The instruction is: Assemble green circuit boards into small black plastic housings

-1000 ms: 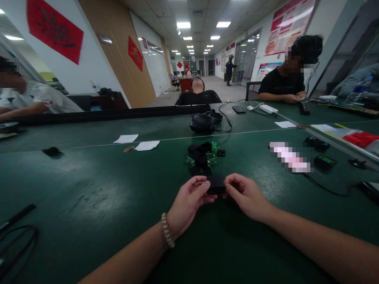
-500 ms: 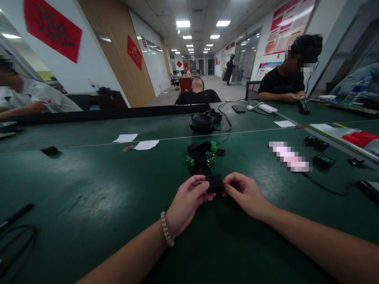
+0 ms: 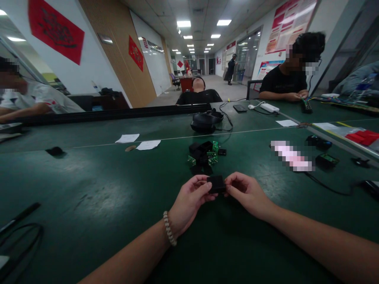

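A small black rectangular box (image 3: 216,184) is held above the green table. My left hand (image 3: 194,195) is closed on its left end, thumb in front and fingers behind and below. At the opposite end, the thumb and index finger of my right hand (image 3: 247,193) are pinched together against the box's right edge. Whether a small part lies between those fingertips is hidden. Just beyond my hands lies a pile of black plastic cases (image 3: 203,149) mixed with green circuit boards (image 3: 212,157). A small black piece (image 3: 222,152) sits at the pile's right side.
Paper slips (image 3: 148,144) lie left of the pile, and a black headset (image 3: 204,121) rests behind it. A cable (image 3: 328,189) runs across the right side, near a blurred-out pink item (image 3: 291,156). At the far right edge, a person (image 3: 284,85) handles a dark object.
The whole view has shifted slightly, so everything appears a little farther right. Both hands keep nearly the same hold on the black box.
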A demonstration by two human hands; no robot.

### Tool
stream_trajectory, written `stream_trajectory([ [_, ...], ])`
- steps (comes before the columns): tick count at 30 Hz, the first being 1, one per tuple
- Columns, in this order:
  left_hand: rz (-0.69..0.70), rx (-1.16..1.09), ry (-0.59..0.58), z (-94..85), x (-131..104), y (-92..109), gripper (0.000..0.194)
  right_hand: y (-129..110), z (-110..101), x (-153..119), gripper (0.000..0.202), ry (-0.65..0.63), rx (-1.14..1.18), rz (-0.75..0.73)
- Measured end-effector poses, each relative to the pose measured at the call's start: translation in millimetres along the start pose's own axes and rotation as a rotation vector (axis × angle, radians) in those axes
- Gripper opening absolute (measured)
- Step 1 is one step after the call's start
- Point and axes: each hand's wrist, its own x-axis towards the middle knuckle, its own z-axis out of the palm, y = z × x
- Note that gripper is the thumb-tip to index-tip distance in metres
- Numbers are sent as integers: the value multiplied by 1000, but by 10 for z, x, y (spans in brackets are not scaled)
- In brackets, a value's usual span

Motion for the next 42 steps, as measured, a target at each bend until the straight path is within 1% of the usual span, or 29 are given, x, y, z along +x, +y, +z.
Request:
stream_trajectory([
  [7,0,34,16,18,0,2,26,5,-7,9,6,7,-35,18],
  [15,3,72,-33,-43,36,-29,27,-20,-27,14,3,18,-73,52],
  [23,2,80,-11,-14,35,-9,29,-1,-39,25,4,4,-42,82],
  [32,11,105,-14,-13,9,-1,29,-12,-36,33,6,-6,-30,91],
  [36,11,81,6,5,-6,5,30,-9,-18,35,9,10,8,117],
  [39,-3,64,12,18,-6,11,29,-10,-5,26,13,12,50,100],
  [42,-11,56,8,11,11,9,28,-9,1,12,12,9,46,71],
])
